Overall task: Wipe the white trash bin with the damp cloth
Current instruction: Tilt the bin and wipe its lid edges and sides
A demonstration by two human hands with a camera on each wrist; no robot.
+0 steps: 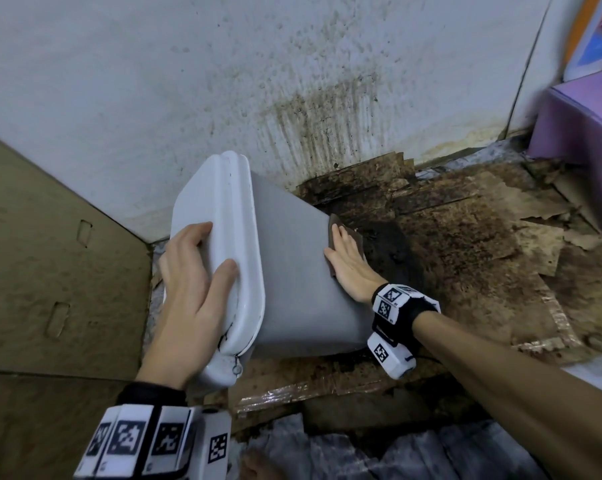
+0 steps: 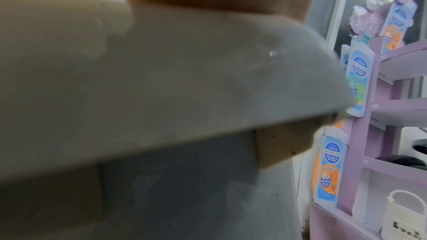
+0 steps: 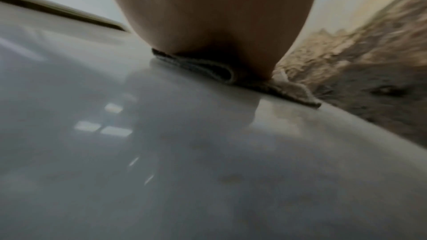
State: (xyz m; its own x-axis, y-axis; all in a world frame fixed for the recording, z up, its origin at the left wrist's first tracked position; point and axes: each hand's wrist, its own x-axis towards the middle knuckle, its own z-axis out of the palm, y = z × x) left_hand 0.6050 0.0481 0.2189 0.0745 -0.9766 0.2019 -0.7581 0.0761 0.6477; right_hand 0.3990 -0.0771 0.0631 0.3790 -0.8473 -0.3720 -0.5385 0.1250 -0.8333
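The white trash bin (image 1: 292, 271) is tilted to the left against the wall, lid (image 1: 219, 244) closed and facing left. My left hand (image 1: 195, 282) lies spread over the lid, fingers curled round its near edge and thumb on its top face. On the bin's upward side wall my right hand (image 1: 348, 261) presses flat on a folded brown cloth (image 1: 344, 233) near the bin's base. The right wrist view shows the palm (image 3: 212, 15) bearing down on the folded cloth (image 3: 208, 69) against the glossy bin wall (image 3: 161, 152). The left wrist view is blurred by the lid's rim (image 2: 161, 88).
Stained, torn cardboard (image 1: 448, 237) covers the floor under and right of the bin. The white wall (image 1: 292, 98) behind carries dark streaks. A cardboard box (image 1: 50, 237) stands at the left. A purple shelf unit (image 1: 583, 126) with bottles (image 2: 360, 76) stands at the right.
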